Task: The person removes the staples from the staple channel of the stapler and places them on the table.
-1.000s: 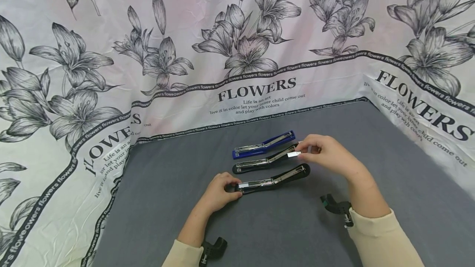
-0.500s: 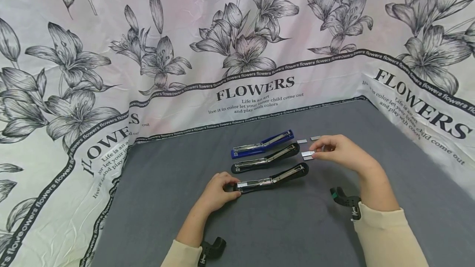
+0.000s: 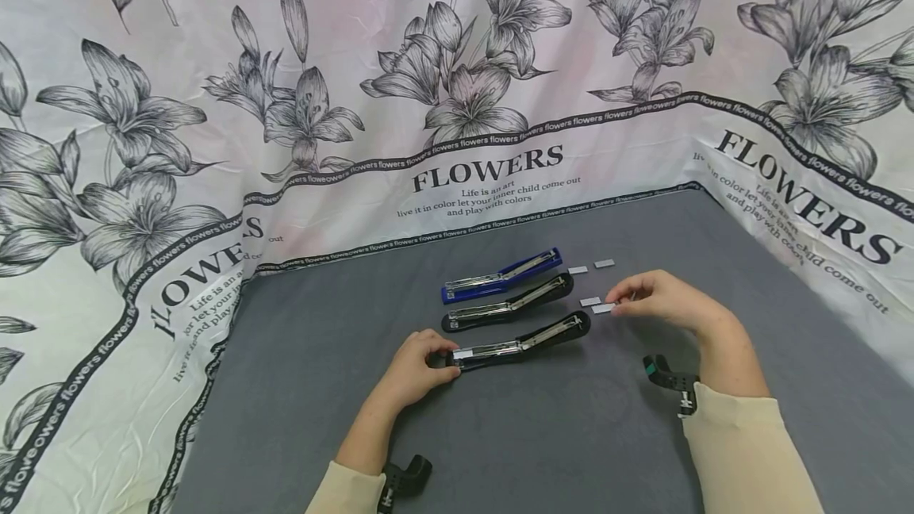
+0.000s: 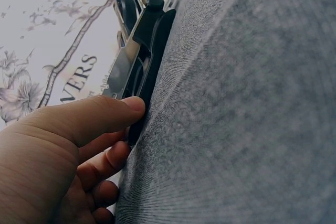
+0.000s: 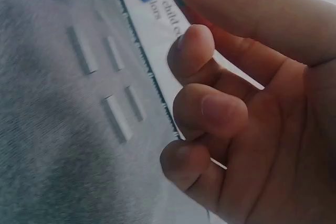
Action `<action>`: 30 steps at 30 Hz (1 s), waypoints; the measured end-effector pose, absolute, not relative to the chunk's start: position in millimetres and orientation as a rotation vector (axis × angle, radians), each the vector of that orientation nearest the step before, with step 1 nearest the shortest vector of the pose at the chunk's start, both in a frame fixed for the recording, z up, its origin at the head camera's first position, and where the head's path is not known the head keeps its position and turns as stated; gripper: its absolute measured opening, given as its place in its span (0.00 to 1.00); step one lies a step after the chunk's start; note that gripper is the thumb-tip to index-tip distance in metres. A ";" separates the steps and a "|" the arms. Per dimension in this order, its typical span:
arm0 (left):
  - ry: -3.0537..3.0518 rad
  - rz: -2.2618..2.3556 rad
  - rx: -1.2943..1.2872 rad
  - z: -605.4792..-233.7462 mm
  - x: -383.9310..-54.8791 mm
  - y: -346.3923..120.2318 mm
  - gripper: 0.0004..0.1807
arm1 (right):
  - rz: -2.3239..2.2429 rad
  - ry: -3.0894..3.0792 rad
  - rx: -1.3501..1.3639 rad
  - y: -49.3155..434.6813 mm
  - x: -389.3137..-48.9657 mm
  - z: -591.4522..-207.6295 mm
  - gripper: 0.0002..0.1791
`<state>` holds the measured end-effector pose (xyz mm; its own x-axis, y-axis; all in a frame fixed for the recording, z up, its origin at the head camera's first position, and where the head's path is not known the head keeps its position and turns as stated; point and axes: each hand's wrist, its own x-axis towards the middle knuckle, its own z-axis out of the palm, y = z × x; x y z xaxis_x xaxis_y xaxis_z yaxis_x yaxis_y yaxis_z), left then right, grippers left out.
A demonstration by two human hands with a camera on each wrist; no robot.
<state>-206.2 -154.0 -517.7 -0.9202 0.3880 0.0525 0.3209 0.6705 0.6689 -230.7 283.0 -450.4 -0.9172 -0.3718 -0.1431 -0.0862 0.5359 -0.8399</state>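
My left hand (image 3: 417, 367) grips the tray end of the nearest black stapler (image 3: 553, 333), thumb on the near side. That stapler lies opened out, its metal channel up, with a pale staple strip (image 3: 464, 354) at the held end. In the left wrist view my thumb and fingers (image 4: 105, 156) pinch its dark base (image 4: 152, 72). My right hand (image 3: 667, 300) is loosely curled just right of the staple strips (image 3: 590, 301), its fingertips overlapping the end of one strip (image 3: 602, 308). In the right wrist view its fingers (image 5: 210, 108) hold nothing, and several strips (image 5: 118, 119) lie apart from them.
Behind the held stapler lie another opened black stapler (image 3: 543, 293) and a blue one (image 3: 531, 264), roughly parallel. Two more staple strips (image 3: 604, 263) are by the blue stapler's right end. A flower-printed cloth (image 3: 493, 181) rises behind the grey table (image 3: 343, 300).
My right hand has moved right from the middle stapler's end with a staple strip and laid it on the table, letting go. My left hand keeps its grip on the nearest stapler.
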 end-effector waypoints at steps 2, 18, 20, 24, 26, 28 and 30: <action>2.784 1.090 0.591 -517.1 -206.4 -154.5 0.16 | -1.311 2.452 -0.401 283.2 -234.6 -457.9 0.13; 2.762 1.090 0.556 -513.8 -205.1 -154.3 0.16 | -1.121 2.382 -0.362 273.2 -237.8 -469.9 0.09; 2.764 1.090 0.561 -514.5 -205.1 -154.2 0.16 | -1.099 2.385 -0.347 271.1 -237.2 -470.1 0.08; 2.766 1.089 0.565 -515.1 -205.1 -154.2 0.16 | -1.083 2.381 -0.319 267.9 -236.4 -469.9 0.08; 2.765 1.093 0.571 -514.8 -205.0 -154.2 0.16 | -1.085 2.383 -0.312 268.3 -236.3 -469.1 0.09; 2.763 1.093 0.559 -514.6 -205.1 -154.1 0.16 | -1.094 2.388 -0.303 269.8 -236.3 -467.9 0.10; 2.765 1.090 0.558 -514.9 -205.1 -154.1 0.16 | -1.116 2.399 -0.307 272.2 -236.1 -465.8 0.12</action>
<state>-205.1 -154.1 -514.9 -0.9251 0.3788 0.0256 0.2943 0.6731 0.6785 -236.1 272.2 -465.8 -0.8630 -0.3887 -0.3228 -0.0037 0.6437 -0.7653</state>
